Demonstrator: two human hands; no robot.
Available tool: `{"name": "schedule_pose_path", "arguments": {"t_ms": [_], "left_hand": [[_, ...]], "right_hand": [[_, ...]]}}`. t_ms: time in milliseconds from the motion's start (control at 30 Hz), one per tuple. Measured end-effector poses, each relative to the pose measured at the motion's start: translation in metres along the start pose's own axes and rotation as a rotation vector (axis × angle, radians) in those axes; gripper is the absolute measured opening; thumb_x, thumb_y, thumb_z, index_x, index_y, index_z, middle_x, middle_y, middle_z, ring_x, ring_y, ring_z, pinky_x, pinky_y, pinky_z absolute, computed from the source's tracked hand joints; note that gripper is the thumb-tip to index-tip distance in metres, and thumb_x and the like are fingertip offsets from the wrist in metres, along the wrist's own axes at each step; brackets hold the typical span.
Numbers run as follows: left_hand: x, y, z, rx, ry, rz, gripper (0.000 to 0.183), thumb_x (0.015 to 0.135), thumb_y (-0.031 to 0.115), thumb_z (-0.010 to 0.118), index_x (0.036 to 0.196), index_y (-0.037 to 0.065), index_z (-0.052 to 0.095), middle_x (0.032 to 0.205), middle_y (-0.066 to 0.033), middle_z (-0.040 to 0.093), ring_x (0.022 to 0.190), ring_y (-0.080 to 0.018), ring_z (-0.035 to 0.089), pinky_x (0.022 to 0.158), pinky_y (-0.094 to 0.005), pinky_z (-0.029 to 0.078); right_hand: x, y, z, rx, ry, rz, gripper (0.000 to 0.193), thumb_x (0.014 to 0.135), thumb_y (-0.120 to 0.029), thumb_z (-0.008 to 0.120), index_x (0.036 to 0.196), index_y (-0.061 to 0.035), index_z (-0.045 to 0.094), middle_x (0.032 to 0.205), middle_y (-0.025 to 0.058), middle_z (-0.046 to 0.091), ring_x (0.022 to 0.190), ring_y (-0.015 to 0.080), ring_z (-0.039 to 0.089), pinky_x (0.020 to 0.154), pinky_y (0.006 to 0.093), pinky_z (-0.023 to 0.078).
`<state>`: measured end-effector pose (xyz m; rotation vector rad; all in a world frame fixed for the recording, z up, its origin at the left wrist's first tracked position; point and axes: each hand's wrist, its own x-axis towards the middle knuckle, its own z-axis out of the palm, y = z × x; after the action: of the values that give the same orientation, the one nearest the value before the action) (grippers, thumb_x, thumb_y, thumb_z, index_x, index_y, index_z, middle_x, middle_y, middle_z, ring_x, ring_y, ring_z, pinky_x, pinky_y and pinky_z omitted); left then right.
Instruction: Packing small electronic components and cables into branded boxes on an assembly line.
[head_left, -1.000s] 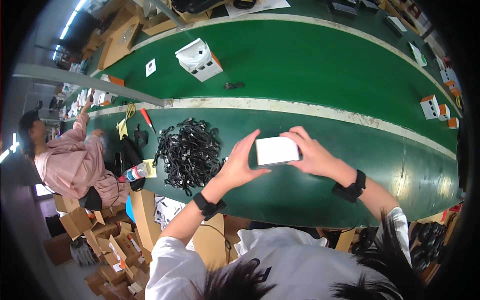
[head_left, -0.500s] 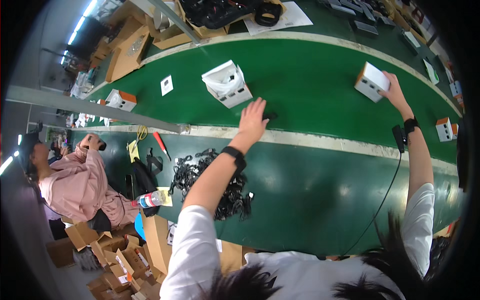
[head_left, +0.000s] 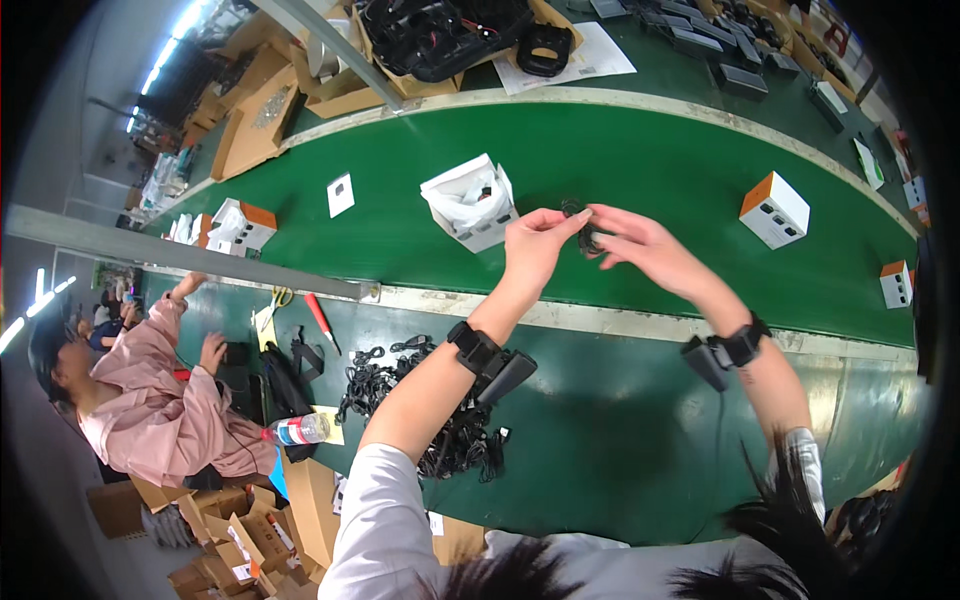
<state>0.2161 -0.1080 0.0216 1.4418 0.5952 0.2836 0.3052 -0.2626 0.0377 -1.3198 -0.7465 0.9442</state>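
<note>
Over the green belt, my hands meet around a small black coiled cable (head_left: 580,232). My left hand (head_left: 532,250) pinches it between thumb and fingers. From the other side my right hand (head_left: 655,255) grips it with thumb and fingertips, the remaining fingers loosely extended. Just beyond the left hand stands an open white box (head_left: 485,232), a white plastic bag (head_left: 465,212) bunched inside it. A closed white box with orange sides (head_left: 775,212) sits on the belt to the right of my hands.
A heap of black cables (head_left: 460,430) lies on the near table beneath my left forearm. Scissors (head_left: 280,298), a red-handled tool (head_left: 322,318) and a bottle (head_left: 300,430) lie left. A metal bar (head_left: 180,245) crosses there, and a person in pink (head_left: 170,410) works beyond it.
My right hand has let go of the closed box and come inward to my left hand. The left hand has lifted the cable off the belt, and both now hold it.
</note>
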Motion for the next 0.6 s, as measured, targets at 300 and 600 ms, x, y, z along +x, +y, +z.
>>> {"name": "schedule_pose_path", "arguments": {"t_ms": [300,600], "left_hand": [[0.005,0.008,-0.086,1.060,0.537,0.776,0.029,0.066,0.017,0.072,0.087,0.002,0.059,0.083,-0.0056,0.056,0.086,-0.0245,0.051,0.078,-0.0372,0.038],[0.026,0.004,-0.073,1.626,0.394,0.496,0.036,0.066,0.026,0.071,0.092,0.005,0.059,0.091,-0.0076,0.057,0.090,-0.0240,0.049,0.079,-0.0356,0.034]], "right_hand": [[0.088,-0.003,0.025,-0.045,0.019,-0.068,0.025,0.082,-0.003,0.055,0.105,0.0058,0.055,0.075,0.0052,0.059,0.061,0.0090,0.054,0.055,0.0226,0.045],[0.124,0.019,0.044,-1.009,0.162,-0.474,0.026,0.077,0.001,0.049,0.102,0.0031,0.055,0.092,0.0198,0.058,0.087,0.0365,0.056,0.074,0.0413,0.046]]}}
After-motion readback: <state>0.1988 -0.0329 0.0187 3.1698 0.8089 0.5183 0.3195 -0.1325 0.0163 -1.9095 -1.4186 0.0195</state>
